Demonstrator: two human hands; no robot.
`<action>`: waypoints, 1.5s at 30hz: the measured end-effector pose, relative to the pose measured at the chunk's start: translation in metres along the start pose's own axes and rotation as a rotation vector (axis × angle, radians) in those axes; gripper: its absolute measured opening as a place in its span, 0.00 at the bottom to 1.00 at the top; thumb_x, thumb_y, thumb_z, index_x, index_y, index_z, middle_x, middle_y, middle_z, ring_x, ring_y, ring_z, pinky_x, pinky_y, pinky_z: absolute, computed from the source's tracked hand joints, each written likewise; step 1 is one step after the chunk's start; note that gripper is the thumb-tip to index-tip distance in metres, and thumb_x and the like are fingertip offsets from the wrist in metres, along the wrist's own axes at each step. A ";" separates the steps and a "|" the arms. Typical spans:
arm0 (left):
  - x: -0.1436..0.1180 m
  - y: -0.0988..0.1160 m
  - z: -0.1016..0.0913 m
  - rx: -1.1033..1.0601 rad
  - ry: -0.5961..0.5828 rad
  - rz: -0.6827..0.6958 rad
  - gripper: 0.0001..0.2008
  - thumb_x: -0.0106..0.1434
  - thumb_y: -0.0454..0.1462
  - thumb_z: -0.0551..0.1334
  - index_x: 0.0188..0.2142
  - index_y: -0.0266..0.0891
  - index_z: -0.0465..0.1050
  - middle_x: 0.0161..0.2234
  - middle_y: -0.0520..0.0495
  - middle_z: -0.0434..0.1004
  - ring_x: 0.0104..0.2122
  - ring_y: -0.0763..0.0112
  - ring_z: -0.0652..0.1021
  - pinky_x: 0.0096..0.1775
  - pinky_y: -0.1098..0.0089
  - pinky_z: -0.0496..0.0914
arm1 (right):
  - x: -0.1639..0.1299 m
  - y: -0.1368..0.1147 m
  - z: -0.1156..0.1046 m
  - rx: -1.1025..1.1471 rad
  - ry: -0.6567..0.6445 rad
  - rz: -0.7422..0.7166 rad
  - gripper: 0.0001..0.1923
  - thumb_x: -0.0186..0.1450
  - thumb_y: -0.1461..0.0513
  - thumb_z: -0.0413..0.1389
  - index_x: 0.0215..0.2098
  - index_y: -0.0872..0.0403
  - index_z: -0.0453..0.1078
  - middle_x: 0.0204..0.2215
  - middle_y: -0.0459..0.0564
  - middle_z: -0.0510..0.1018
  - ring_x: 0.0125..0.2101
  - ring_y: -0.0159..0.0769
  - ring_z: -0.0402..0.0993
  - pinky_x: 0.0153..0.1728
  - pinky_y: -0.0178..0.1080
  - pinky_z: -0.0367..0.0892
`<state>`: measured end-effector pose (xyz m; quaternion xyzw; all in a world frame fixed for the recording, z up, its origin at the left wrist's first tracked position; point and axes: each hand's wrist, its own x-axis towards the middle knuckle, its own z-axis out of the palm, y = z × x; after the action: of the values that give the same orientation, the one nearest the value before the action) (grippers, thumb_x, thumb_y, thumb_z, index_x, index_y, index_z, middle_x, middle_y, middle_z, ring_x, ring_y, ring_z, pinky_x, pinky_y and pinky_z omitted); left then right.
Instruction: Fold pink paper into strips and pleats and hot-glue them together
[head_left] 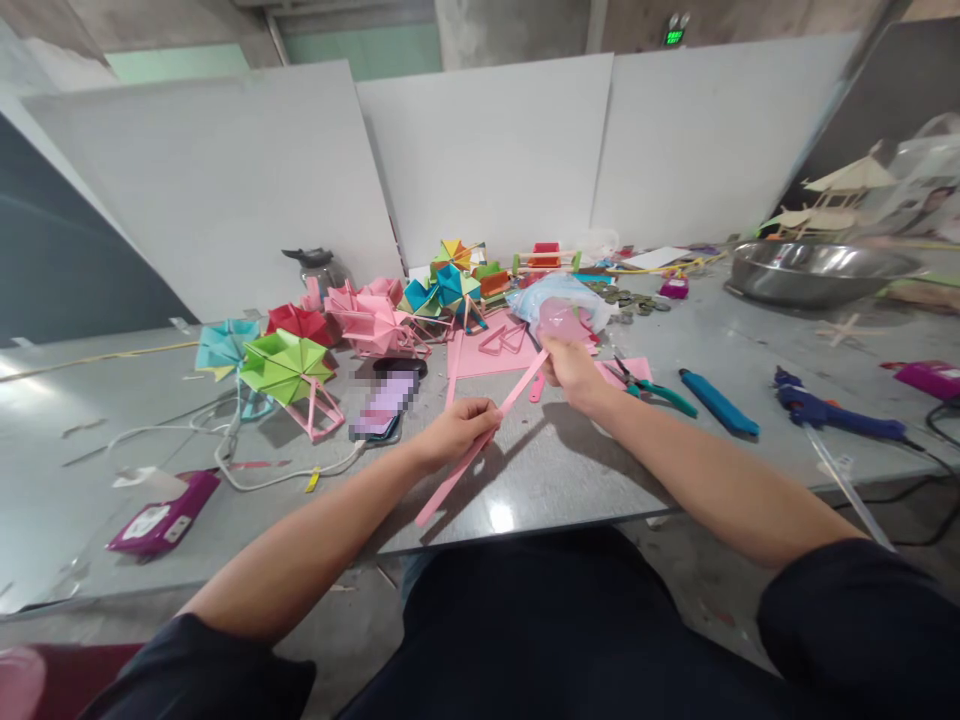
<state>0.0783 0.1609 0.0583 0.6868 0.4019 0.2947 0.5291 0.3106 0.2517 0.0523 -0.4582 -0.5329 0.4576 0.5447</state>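
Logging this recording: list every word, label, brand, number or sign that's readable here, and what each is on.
No text reads clearly.
Green lit sign at the top: marks too small to read.
Purple packet at the left: pale label patches, too blurred to read.
Phone: screen pixelated, nothing legible.
Elsewhere: nothing I can read.

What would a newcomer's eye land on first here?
Probably the pink strip held between the left hand and right hand, near the centre. Next, the bright lime-green folded-paper model on the left side, then the shiny metal basin towards the back right.
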 end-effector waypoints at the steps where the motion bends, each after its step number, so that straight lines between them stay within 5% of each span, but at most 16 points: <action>1: 0.000 -0.001 -0.003 0.010 0.005 -0.006 0.23 0.64 0.55 0.67 0.28 0.41 0.67 0.21 0.54 0.67 0.22 0.74 0.67 0.28 0.72 0.59 | 0.004 -0.002 -0.004 0.029 0.051 -0.006 0.33 0.72 0.40 0.56 0.23 0.46 0.45 0.13 0.37 0.48 0.16 0.27 0.43 0.17 0.36 0.45; 5: 0.005 -0.007 -0.017 0.049 0.164 -0.032 0.20 0.66 0.54 0.65 0.29 0.40 0.70 0.22 0.54 0.67 0.23 0.74 0.66 0.28 0.71 0.58 | 0.014 -0.009 -0.016 0.070 0.178 -0.041 0.33 0.75 0.39 0.50 0.23 0.46 0.43 0.13 0.37 0.46 0.15 0.28 0.41 0.18 0.37 0.45; 10: 0.026 -0.016 -0.040 0.304 0.423 -0.025 0.16 0.72 0.47 0.61 0.37 0.36 0.78 0.25 0.51 0.72 0.26 0.70 0.71 0.31 0.69 0.63 | 0.003 -0.001 -0.006 -0.053 0.028 -0.080 0.32 0.74 0.39 0.51 0.20 0.47 0.51 0.14 0.40 0.55 0.16 0.29 0.48 0.20 0.38 0.49; 14: 0.035 -0.016 -0.049 0.708 0.548 -0.051 0.21 0.73 0.38 0.60 0.63 0.35 0.74 0.53 0.34 0.83 0.49 0.57 0.82 0.51 0.62 0.73 | -0.011 0.011 0.009 -0.130 -0.045 -0.068 0.27 0.68 0.43 0.58 0.20 0.50 0.63 0.15 0.43 0.63 0.18 0.30 0.55 0.21 0.38 0.52; 17: 0.026 -0.013 -0.045 1.003 0.488 -0.078 0.25 0.74 0.41 0.60 0.67 0.36 0.71 0.66 0.29 0.73 0.63 0.49 0.76 0.62 0.56 0.69 | -0.016 0.018 0.014 -0.229 -0.087 -0.097 0.23 0.64 0.44 0.62 0.22 0.52 0.72 0.17 0.44 0.68 0.19 0.31 0.59 0.23 0.37 0.54; 21: 0.009 -0.006 -0.038 1.197 0.357 -0.223 0.23 0.72 0.48 0.62 0.59 0.35 0.76 0.60 0.26 0.76 0.58 0.41 0.80 0.56 0.54 0.73 | -0.022 0.022 0.017 -0.348 -0.170 -0.197 0.19 0.60 0.47 0.64 0.21 0.53 0.75 0.18 0.44 0.71 0.23 0.32 0.63 0.28 0.38 0.58; 27: 0.003 0.003 -0.041 1.240 0.304 -0.277 0.17 0.69 0.37 0.60 0.55 0.35 0.77 0.50 0.26 0.83 0.49 0.38 0.84 0.45 0.53 0.72 | -0.032 0.018 0.024 -0.408 -0.181 -0.233 0.21 0.55 0.47 0.72 0.24 0.54 0.76 0.19 0.43 0.72 0.24 0.31 0.63 0.28 0.38 0.59; 32: 0.002 0.002 -0.049 1.210 0.246 -0.253 0.15 0.65 0.34 0.63 0.51 0.40 0.77 0.43 0.34 0.86 0.46 0.44 0.84 0.44 0.57 0.70 | -0.038 0.016 0.025 -0.415 -0.159 -0.303 0.18 0.57 0.50 0.72 0.25 0.53 0.74 0.19 0.41 0.68 0.24 0.30 0.59 0.28 0.37 0.56; 45: 0.006 -0.001 -0.050 1.254 0.327 -0.257 0.11 0.72 0.36 0.59 0.49 0.42 0.78 0.43 0.38 0.86 0.45 0.53 0.84 0.43 0.62 0.70 | -0.038 0.019 0.021 -0.588 -0.253 -0.476 0.13 0.62 0.58 0.71 0.27 0.52 0.73 0.23 0.43 0.71 0.26 0.32 0.62 0.32 0.38 0.57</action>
<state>0.0398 0.1905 0.0707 0.7577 0.6513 0.0395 -0.0080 0.2888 0.2177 0.0281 -0.3986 -0.7953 0.1992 0.4111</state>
